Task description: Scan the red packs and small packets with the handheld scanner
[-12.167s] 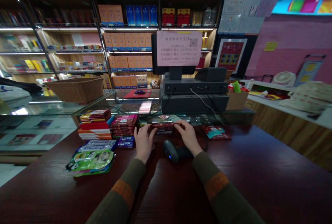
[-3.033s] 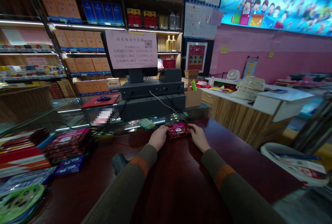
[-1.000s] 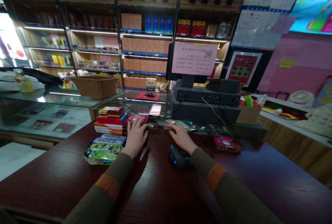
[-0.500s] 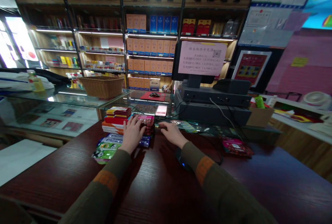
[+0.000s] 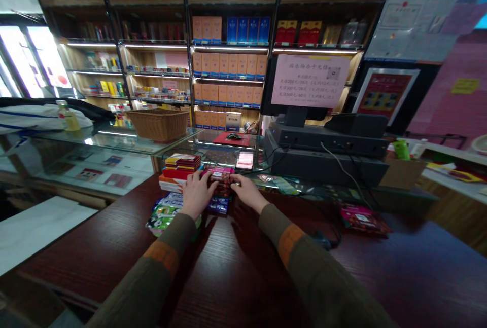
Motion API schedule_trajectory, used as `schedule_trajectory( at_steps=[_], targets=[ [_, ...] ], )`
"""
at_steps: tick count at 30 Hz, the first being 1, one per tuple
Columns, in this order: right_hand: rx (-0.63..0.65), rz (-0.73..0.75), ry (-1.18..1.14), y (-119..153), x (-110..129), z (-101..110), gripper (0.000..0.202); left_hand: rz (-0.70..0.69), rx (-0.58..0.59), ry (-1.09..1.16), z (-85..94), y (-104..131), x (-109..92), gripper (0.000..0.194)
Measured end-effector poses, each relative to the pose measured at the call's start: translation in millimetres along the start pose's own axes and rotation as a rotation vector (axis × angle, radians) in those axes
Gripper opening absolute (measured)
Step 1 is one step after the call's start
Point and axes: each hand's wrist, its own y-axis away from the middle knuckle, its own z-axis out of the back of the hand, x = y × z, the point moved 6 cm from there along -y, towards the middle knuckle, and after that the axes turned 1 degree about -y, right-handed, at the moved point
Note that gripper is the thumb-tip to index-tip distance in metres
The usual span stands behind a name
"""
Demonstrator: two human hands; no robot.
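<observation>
A small stack of pink and dark red snack packets (image 5: 221,175) sits between my hands on the dark wooden counter. My left hand (image 5: 198,193) grips its left side, thumb and forefinger against the packets and the other fingers spread toward the boxes. From the right, my right hand (image 5: 248,190) has its bent fingers closed against the stack's edge. Blue packets (image 5: 218,205) lie beneath the stack. Beside my left hand stand piled red, yellow and white boxes (image 5: 178,168), with a green packet (image 5: 165,216) bearing a panda picture in front, partly covered by my wrist.
Another pink and red packet pile (image 5: 363,218) lies to the right, near a dark mouse (image 5: 321,239) and its cable. A register with a monitor carrying a paper sign (image 5: 310,82) stands behind. Further back are a wicker basket (image 5: 158,124), a glass case (image 5: 114,160) and stocked shelves.
My right hand has moved left and now touches the stack's right side. My left hand stays at the stack. The view has shifted, so the scene sits further right.
</observation>
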Motion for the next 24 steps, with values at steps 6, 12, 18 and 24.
schedule_trajectory(
  at_steps=[6,12,18,24],
  targets=[
    [-0.033,-0.081,-0.136,-8.3,-2.7,-10.3,0.041,0.002,0.022,0.109,-11.8,-5.3,7.0,0.045],
    [-0.048,-0.102,-0.144,-7.7,-2.3,-13.1,0.041,-0.02,-0.034,0.278,-27.1,-11.0,13.3,0.043],
    [-0.084,-0.029,-0.108,1.6,9.4,0.7,0.045,-0.089,-0.141,0.363,-23.7,-11.4,8.8,0.032],
    [-0.105,-0.034,-0.057,16.1,10.9,17.2,0.048,-0.161,-0.166,0.431,-19.6,-3.8,-8.8,0.048]
  ],
)
